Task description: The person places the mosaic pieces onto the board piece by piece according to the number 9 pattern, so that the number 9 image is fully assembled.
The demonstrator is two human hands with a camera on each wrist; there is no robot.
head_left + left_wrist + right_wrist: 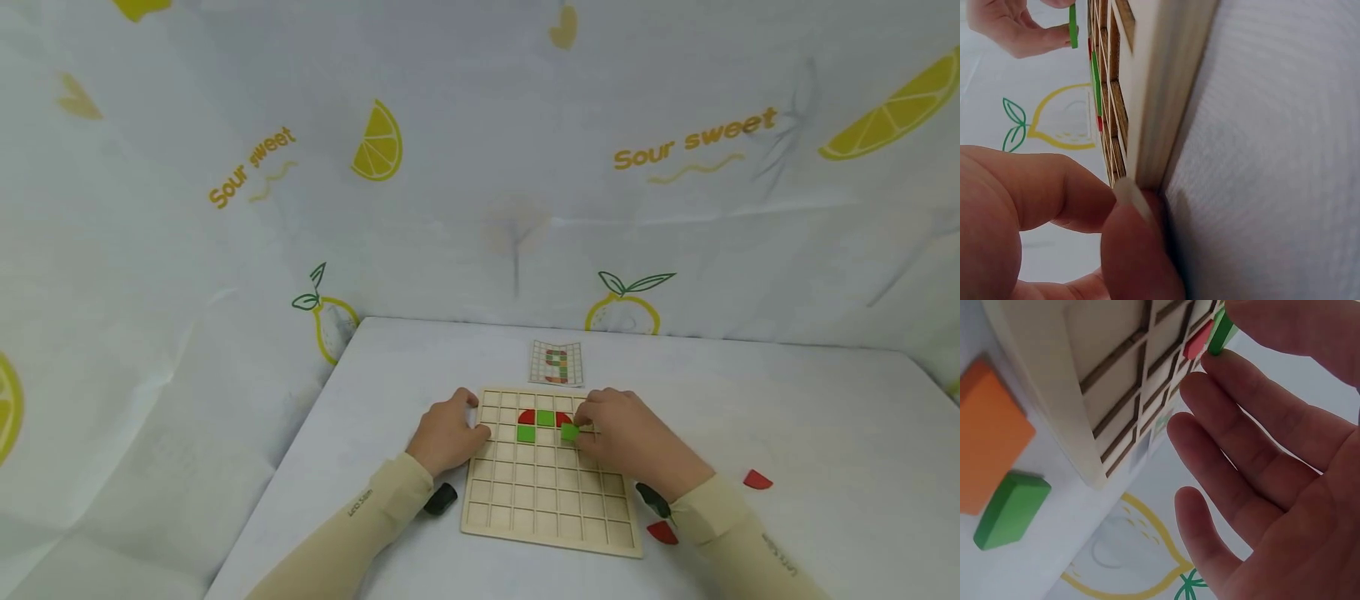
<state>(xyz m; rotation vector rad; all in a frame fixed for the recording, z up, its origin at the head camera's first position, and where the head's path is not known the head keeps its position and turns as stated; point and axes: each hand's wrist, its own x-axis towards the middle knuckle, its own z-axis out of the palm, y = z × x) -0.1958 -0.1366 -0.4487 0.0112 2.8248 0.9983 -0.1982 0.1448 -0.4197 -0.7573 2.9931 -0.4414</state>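
Observation:
A wooden grid board lies flat on the table. My left hand holds its left edge, thumb against the side in the left wrist view. Between thumb and index finger, my right hand pinches a green square tile, tilted on edge over the upper right cells; the right wrist view shows this green tile too. Set in the grid are a red quarter-round tile, a green square, another red tile partly behind my fingers, and a green square below the first red one.
A printed pattern card lies behind the board. Loose red quarter-round tiles lie to the right. The right wrist view shows an orange tile and a green tile beside the board. Dark objects sit under both wrists.

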